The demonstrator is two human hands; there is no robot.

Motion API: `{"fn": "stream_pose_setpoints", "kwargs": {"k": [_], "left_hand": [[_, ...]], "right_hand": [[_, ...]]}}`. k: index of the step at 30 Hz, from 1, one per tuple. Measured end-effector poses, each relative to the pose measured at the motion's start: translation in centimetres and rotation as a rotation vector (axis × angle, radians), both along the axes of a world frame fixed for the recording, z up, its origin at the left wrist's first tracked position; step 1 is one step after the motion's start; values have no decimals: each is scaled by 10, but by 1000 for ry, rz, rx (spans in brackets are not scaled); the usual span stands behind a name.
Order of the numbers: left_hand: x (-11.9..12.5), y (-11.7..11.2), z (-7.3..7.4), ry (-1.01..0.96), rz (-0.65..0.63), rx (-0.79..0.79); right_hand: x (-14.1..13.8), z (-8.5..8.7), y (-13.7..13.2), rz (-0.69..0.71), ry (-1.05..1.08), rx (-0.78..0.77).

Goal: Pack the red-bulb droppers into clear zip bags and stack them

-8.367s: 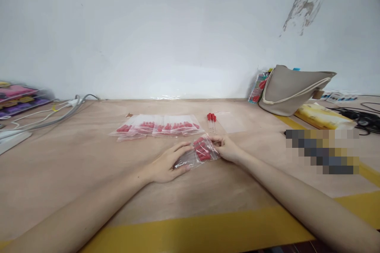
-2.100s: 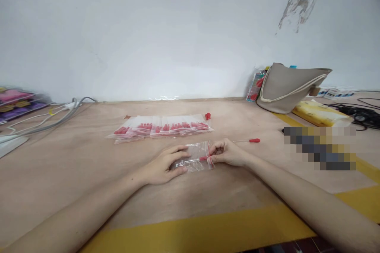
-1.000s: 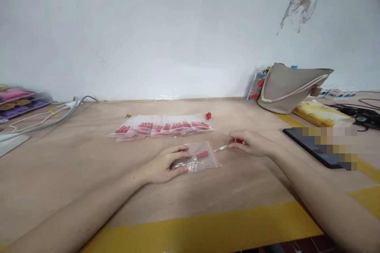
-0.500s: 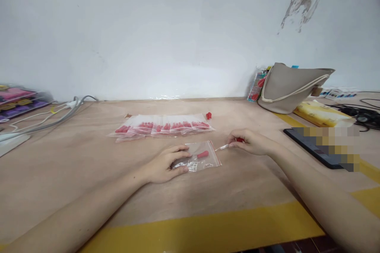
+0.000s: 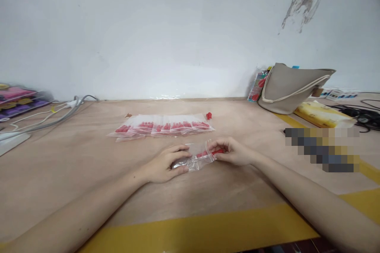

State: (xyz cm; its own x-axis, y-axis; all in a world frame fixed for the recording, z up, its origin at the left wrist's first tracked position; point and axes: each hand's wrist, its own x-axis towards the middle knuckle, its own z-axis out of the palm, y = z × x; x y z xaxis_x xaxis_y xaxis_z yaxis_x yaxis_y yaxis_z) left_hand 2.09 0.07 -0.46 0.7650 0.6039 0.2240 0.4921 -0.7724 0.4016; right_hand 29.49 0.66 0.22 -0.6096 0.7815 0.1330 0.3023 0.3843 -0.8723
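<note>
A clear zip bag [image 5: 194, 163] lies flat on the table, with a red-bulbed dropper inside it. My left hand [image 5: 168, 164] rests on the bag's left part, fingers spread and pressing it down. At the bag's right, open end, my right hand [image 5: 233, 151] pinches a second dropper by its red rubber bulb [image 5: 218, 151]. This dropper's clear tube reaches into the bag. Behind both hands, a row of filled zip bags [image 5: 163, 126] with red-bulbed droppers overlaps across the table. Loose droppers [image 5: 209, 116] stick out at the row's right end.
A grey-beige bag [image 5: 292, 89] stands against the wall at the right, beside a yellow soft pack [image 5: 323, 114]. Black cables [image 5: 362, 116] lie farther right, near a blurred-out dark object [image 5: 323, 150]. At the left are cables [image 5: 68, 112] and stacked colourful packets [image 5: 20, 99].
My right hand has moved left to the bag's mouth, and the dropper's tube has slid into the bag. My left hand stays in place.
</note>
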Motion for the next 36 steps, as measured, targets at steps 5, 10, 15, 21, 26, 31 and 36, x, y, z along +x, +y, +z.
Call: {"fn": "stream_pose_setpoints", "kwargs": {"k": [5,10,15,21,26,31,36], "left_hand": [[1,0,2,1,-1,-8],[1,0,2,22,14,-13],[0,-1,1,12,7,-13],[1,-1,3,2,14,-23],[1,-2,4,-1,0,-30],[0,-1,2,1,-1,-20],[0,0,2,-6,-10,-10]], "right_hand": [[-4,-5,5,-167,192,-408],[1,-1,2,-76,292,-613],[4,-5,5,-106,301,-604],[7,-12,11,-56,145,-414],[7,-9,9,0,57,-271],[-6,-15,7,-198,55,-252],[-10,-15,3,-120,26,-192]]}}
